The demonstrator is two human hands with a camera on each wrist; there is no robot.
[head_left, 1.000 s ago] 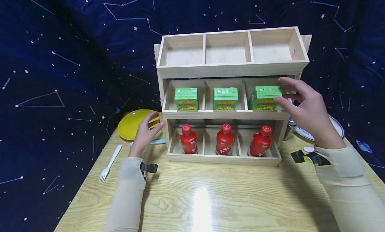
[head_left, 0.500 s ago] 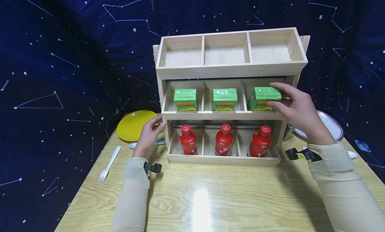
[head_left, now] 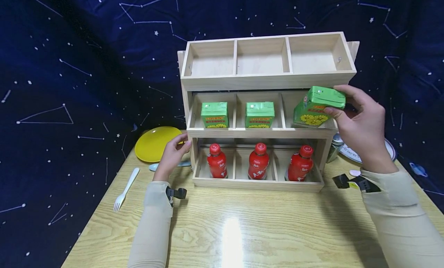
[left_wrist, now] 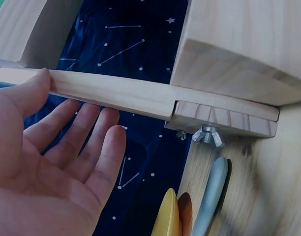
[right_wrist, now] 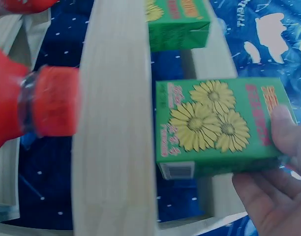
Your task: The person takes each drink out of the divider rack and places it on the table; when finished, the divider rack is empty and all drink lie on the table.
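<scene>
My right hand (head_left: 364, 123) grips a green drink carton (head_left: 320, 106) printed with yellow flowers, thumb on its front and fingers behind. The carton is tilted above the middle tier's right compartment; in the right wrist view the same carton (right_wrist: 219, 125) shows its flower side. Two similar cartons, left (head_left: 215, 115) and centre (head_left: 259, 115), stand in that tier's other compartments. At the wooden shelf's (head_left: 256, 134) left side, my left hand (head_left: 172, 154) holds the upright post (left_wrist: 111, 93), thumb on one face and fingertips on the other.
Red-capped bottles (head_left: 258, 162) stand in the bottom tier, one per compartment. A yellow plate (head_left: 156, 144), a white fork (head_left: 126, 190) and a light-blue handle (head_left: 184, 164) lie left. A glass jar (head_left: 334, 148) and a white plate (head_left: 390, 146) are partly hidden at right.
My right hand has closed on the right carton, then lifted and tilted it up and to the right. The left hand has moved right onto the shelf's post and stays there.
</scene>
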